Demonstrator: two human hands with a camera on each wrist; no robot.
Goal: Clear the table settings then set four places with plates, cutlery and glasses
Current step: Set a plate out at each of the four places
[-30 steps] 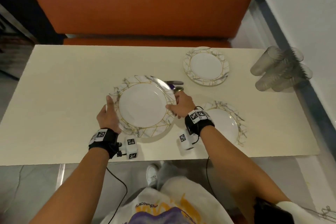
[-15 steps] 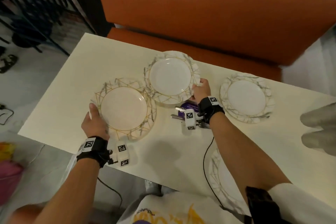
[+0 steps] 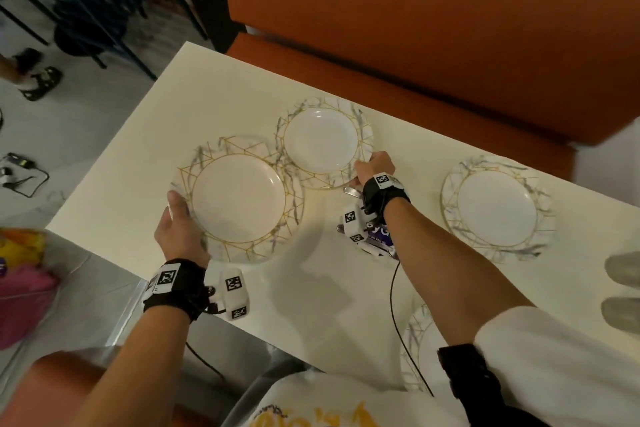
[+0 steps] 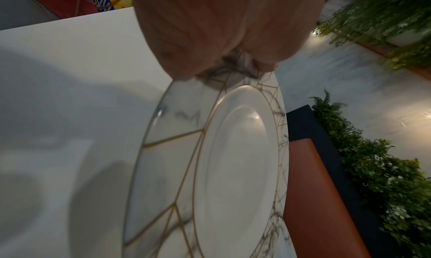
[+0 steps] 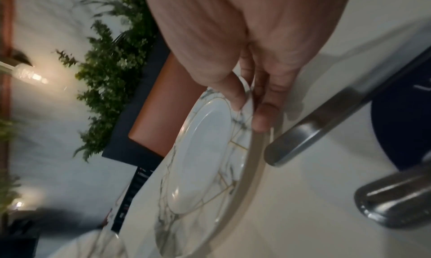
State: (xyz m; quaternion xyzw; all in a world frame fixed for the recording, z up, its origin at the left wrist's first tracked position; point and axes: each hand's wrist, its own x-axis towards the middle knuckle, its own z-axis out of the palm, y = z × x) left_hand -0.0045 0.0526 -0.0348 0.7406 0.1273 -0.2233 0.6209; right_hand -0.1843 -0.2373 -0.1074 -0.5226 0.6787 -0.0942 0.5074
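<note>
Both hands hold white plates with grey marbling and gold lines over the cream table (image 3: 207,87). My left hand (image 3: 178,208) grips the near-left rim of the left plate (image 3: 239,199), thumb on top; the left wrist view shows this plate (image 4: 233,170) under the thumb (image 4: 210,41). My right hand (image 3: 362,172) pinches the near-right rim of the far plate (image 3: 322,140), which also fills the right wrist view (image 5: 205,151). A third plate (image 3: 497,208) lies to the right. A fourth plate (image 3: 414,347) lies at the front edge, half hidden by my right arm.
Metal cutlery (image 3: 349,189) and a purple packet (image 3: 379,236) lie under my right wrist; two cutlery handles (image 5: 326,123) show close by. Blurred glasses (image 3: 623,269) stand at the right edge. An orange bench (image 3: 415,28) runs behind the table.
One second ago both hands held the two plates stacked. They are now apart: the left hand carried one leftward, the right hand took the other toward the bench. The head turned left.
</note>
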